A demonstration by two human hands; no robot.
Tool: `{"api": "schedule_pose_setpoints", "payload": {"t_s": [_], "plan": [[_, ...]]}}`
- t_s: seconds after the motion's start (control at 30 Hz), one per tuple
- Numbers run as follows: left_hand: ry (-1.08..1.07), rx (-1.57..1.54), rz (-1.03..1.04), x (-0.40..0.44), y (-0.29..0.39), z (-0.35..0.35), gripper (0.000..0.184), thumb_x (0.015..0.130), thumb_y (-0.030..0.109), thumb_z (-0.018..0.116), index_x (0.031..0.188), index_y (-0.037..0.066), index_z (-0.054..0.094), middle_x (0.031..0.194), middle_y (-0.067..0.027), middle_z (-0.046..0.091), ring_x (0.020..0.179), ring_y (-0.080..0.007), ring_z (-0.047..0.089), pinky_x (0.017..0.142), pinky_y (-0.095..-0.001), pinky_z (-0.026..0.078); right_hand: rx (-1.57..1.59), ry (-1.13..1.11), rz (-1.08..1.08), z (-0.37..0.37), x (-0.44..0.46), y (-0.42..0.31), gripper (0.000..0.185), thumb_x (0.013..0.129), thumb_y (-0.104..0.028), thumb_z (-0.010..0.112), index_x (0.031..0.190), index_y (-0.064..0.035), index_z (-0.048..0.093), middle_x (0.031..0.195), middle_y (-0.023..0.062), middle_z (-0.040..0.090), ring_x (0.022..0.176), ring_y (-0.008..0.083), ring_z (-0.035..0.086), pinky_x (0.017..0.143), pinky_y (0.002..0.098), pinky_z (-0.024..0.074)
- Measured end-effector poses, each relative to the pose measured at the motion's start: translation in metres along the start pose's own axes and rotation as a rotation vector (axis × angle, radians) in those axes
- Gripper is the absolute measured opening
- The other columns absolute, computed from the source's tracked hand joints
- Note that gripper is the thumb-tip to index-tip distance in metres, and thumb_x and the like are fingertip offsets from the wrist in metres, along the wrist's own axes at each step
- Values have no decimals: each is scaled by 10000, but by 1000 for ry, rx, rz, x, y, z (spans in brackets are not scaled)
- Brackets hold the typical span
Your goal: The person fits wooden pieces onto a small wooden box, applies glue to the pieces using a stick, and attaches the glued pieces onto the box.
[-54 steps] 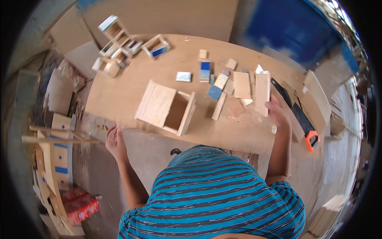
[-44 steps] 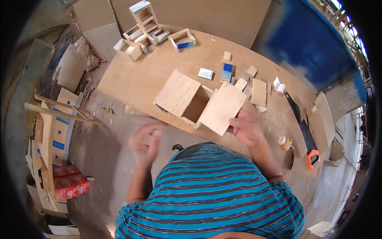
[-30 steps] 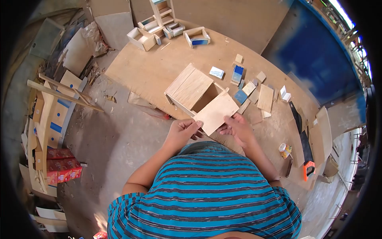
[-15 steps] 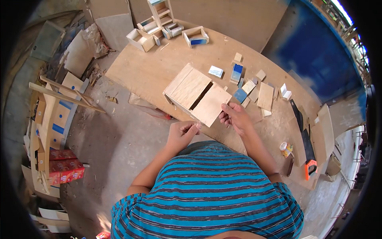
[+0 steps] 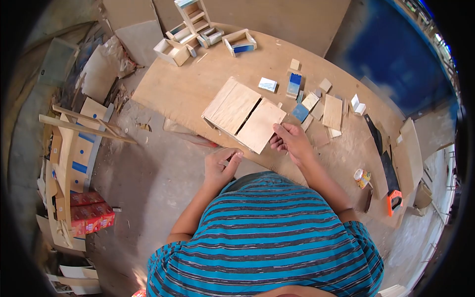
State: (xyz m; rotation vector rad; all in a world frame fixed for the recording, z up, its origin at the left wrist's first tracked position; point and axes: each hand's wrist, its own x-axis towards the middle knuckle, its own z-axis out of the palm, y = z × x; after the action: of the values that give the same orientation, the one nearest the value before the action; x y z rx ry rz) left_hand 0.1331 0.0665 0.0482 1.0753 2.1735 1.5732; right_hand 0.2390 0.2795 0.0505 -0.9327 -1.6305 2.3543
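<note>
A pale wooden box (image 5: pixel 230 105) lies on the table near its front edge. At its near right end is a flat wooden panel (image 5: pixel 261 126), with a narrow dark gap between the two. My right hand (image 5: pixel 293 142) is closed at the panel's right edge, the thumb against the edge and the other fingers curled below it. Just left of the panel's near corner, my left hand (image 5: pixel 221 166) is held apart from the wood. Its thumb and fingers are pinched together; whatever they may hold is too small to make out.
Small wooden blocks and offcuts (image 5: pixel 332 113) are scattered right of the box on the table (image 5: pixel 173 89). Little open wooden boxes (image 5: pixel 240 43) stand at the back. A handsaw with an orange handle (image 5: pixel 394 202) and a small tub (image 5: pixel 362 177) lie at the right.
My left hand has drawn slightly left, away from the panel's corner. The gap between box and panel looks a little narrower. My right hand stays at the panel's edge, and the view has shifted slightly.
</note>
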Motion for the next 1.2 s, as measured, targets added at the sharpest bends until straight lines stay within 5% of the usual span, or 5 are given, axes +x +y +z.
{"api": "schedule_pose_setpoints", "payload": {"t_s": [0.37, 0.83, 0.93, 1.2], "plan": [[3, 83, 145, 3, 7, 1, 91, 835, 87, 664, 857, 3, 690, 738, -162, 660, 646, -297, 645, 585, -340, 488, 20, 13, -42, 0, 4, 2, 318, 924, -356, 643, 861, -45, 630, 752, 45, 656, 615, 85, 616, 529, 196, 449], [-44, 157, 245, 10, 16, -3, 54, 814, 41, 671, 837, -3, 693, 718, -139, 657, 627, -264, 636, 578, -322, 485, 74, -31, -76, -13, -3, -3, 286, 909, -357, 651, 848, -78, 652, 693, -4, 624, 577, 56, 547, 523, 206, 409], [-36, 173, 266, 11, 17, -9, 71, 796, 26, 681, 862, 6, 692, 737, -141, 658, 631, -280, 635, 589, -335, 497, 124, 39, -123, -56, -22, -5, 215, 869, -305, 682, 812, -100, 654, 654, -35, 579, 551, 49, 487, 507, 214, 364], [116, 293, 308, 19, -2, -33, 164, 828, 65, 652, 970, -7, 693, 758, -123, 670, 645, -226, 643, 623, -307, 515, -447, 272, 99, -262, -78, 13, 211, 765, -273, 716, 691, -98, 623, 582, -61, 499, 520, 60, 425, 480, 242, 307]]}}
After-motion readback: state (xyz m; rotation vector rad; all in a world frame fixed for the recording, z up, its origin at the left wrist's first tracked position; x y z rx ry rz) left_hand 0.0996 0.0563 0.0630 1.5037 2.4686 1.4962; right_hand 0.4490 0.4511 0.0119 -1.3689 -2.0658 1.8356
